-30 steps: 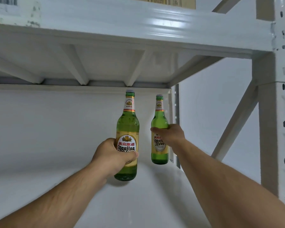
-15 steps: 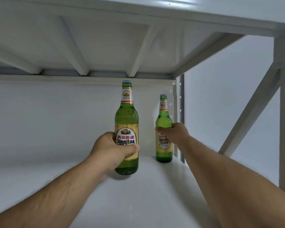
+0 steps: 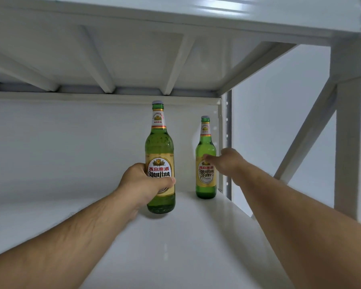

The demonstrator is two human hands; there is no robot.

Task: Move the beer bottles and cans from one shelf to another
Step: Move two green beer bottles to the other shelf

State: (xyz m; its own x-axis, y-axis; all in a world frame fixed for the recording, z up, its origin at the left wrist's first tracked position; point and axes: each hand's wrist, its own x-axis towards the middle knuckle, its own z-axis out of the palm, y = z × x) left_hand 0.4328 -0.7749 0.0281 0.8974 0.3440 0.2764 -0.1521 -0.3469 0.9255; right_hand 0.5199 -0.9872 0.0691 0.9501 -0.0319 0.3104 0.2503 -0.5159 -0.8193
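White shelf (image 3: 175, 236) | left hand (image 3: 142, 184) grip wrapped round near bottle (image 3: 160, 159) | right hand (image 3: 227, 161) grip loosened — fingertips beside far bottle (image 3: 206, 163)

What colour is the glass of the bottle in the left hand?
Green glass with a gold label, seen clearly in the head view: the beer bottle gripped by the left hand.

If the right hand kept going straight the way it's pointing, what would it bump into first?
Probably the far bottle: the right hand is open with fingertips at its shoulder. Behind that bottle is the white back wall, though depth is hard to judge.
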